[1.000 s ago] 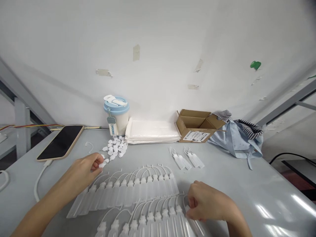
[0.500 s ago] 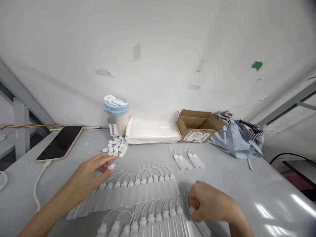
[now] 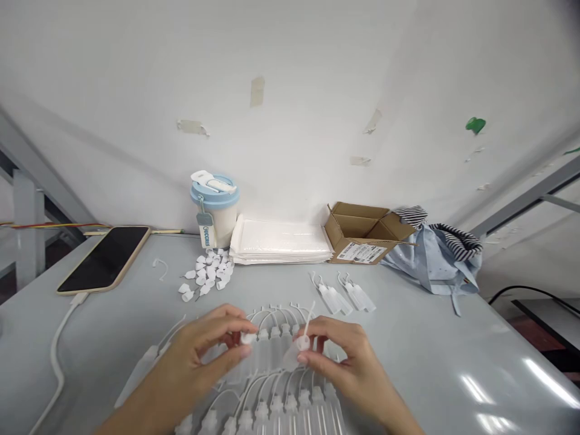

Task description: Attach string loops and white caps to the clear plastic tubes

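My left hand (image 3: 212, 350) pinches a small white cap (image 3: 248, 338) between thumb and fingers. Just to its right, my right hand (image 3: 338, 353) grips a translucent bottle (image 3: 292, 356) near its neck, the mouth tilted up and a thin strap sticking up from it. The cap and the bottle are apart. Beneath both hands, two rows of similar bottles (image 3: 306, 417) with curved straps lie on the grey table (image 3: 421, 338). A pile of white caps (image 3: 211, 269) sits behind my left hand. Several more small bottles (image 3: 357, 296) lie farther back on the right.
Along the wall stand a blue-lidded cup (image 3: 220, 217), a stack of white packets (image 3: 281, 241), an open cardboard box (image 3: 362, 235) and a light blue cloth bag (image 3: 435, 260). A phone (image 3: 106, 260) with a white cable (image 3: 57, 356) lies at the left.
My left hand has moved right and nearer with the cap. My right hand has moved left and up, lifting a bottle from the near row. The two hands are now close together.
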Available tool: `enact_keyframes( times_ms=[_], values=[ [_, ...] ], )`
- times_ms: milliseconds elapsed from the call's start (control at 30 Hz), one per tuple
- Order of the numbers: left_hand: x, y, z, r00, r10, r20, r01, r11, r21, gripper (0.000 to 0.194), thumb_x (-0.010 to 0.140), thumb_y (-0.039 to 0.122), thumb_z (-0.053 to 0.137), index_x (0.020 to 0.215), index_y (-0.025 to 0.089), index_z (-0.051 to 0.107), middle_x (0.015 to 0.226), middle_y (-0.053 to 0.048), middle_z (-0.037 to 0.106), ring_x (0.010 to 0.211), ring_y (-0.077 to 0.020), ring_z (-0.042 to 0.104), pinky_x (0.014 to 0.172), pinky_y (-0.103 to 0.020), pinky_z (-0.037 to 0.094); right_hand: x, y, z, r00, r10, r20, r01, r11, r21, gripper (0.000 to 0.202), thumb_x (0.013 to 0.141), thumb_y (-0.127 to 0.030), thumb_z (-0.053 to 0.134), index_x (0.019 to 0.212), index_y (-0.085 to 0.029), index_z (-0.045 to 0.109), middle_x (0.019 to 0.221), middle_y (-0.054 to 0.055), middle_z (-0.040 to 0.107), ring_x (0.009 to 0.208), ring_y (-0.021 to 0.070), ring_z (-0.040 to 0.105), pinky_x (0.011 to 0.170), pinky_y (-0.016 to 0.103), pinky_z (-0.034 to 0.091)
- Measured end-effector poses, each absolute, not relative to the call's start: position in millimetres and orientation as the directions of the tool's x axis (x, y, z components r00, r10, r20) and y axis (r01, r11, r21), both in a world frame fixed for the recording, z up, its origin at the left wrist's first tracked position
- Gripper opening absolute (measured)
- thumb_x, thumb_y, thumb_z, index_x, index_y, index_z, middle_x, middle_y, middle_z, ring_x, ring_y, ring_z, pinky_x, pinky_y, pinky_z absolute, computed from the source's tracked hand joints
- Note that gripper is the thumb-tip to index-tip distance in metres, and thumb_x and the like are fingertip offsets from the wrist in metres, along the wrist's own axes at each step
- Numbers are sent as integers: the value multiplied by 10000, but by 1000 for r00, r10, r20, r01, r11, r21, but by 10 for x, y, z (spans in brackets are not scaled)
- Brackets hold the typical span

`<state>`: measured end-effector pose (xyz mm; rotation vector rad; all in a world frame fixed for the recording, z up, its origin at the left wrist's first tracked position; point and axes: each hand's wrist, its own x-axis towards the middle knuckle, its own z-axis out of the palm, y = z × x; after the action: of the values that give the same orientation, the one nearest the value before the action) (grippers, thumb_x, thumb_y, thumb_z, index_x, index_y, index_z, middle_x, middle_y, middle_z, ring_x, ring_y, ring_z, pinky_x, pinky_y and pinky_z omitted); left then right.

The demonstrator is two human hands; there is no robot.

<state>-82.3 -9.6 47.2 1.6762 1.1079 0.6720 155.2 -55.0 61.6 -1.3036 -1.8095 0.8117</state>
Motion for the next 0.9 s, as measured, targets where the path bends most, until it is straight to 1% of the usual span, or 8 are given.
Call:
enact_keyframes(
  times_ms=[167, 267, 400, 467, 533, 667, 800, 900],
  values=[
    [-674, -221, 379, 490, 834, -254, 166, 197, 966, 320, 751, 460, 649, 1009, 275, 691, 947, -34, 664, 902, -233, 611, 797, -300, 504, 1350, -596, 565, -202, 888, 412, 416, 459, -785, 134, 835, -230, 646, 968, -216, 657, 850, 42, 704, 671, 152, 610, 625, 264, 512],
    [-634, -235, 325, 517, 786, -340, 98, 340, 935, 302, 712, 461, 701, 928, 250, 698, 883, -28, 692, 918, -244, 619, 834, -329, 481, 1305, -609, 555, -164, 859, 484, 385, 508, -770, 173, 840, -181, 628, 1005, -231, 643, 910, 60, 710, 713, 173, 627, 615, 280, 526],
    [-609, -244, 334, 494, 786, -373, -30, 444, 896, 276, 652, 449, 755, 800, 227, 685, 777, -11, 693, 849, -232, 637, 833, -353, 466, 1278, -597, 515, -129, 861, 491, 374, 501, -780, 202, 856, -162, 582, 1037, -238, 628, 933, 74, 709, 840, 215, 646, 618, 296, 539],
    [-595, -264, 361, 482, 785, -389, -72, 477, 876, 281, 639, 445, 763, 785, 220, 677, 780, -14, 697, 870, -238, 637, 858, -365, 455, 1255, -590, 483, -130, 870, 476, 348, 489, -800, 207, 861, -171, 565, 1049, -236, 623, 946, 77, 702, 850, 216, 654, 629, 298, 543],
    [-583, -283, 385, 503, 779, -374, -102, 483, 869, 282, 633, 439, 766, 773, 216, 666, 795, -21, 701, 887, -240, 632, 860, -368, 451, 1225, -593, 444, -127, 903, 411, 299, 430, -852, 192, 871, -197, 553, 1045, -233, 623, 937, 70, 694, 756, 188, 668, 628, 292, 545],
    [-590, -281, 417, 526, 777, -346, -104, 462, 880, 269, 644, 420, 758, 769, 206, 655, 738, -13, 676, 769, -204, 622, 783, -336, 464, 1183, -622, 383, -55, 970, 239, 177, 245, -953, 166, 888, -305, 541, 1000, -225, 634, 883, 47, 684, 590, 129, 628, 580, 261, 542],
    [-624, -247, 462, 463, 803, -375, -29, 436, 899, 260, 646, 412, 753, 774, 208, 655, 730, 6, 647, 757, -184, 596, 745, -295, 449, 1180, -641, 383, 65, 987, 147, 87, 141, -986, 209, 876, -381, 559, 983, -222, 644, 919, 53, 688, 572, 112, 603, 541, 230, 511],
    [-629, -246, 500, 446, 809, -383, -7, 431, 902, 273, 647, 432, 742, 778, 210, 652, 754, 3, 649, 758, -191, 602, 771, -313, 455, 1173, -640, 400, 56, 990, 132, 71, 128, -989, 201, 865, -382, 574, 961, -224, 652, 914, 48, 687, 584, 112, 593, 554, 232, 508]
  ],
)
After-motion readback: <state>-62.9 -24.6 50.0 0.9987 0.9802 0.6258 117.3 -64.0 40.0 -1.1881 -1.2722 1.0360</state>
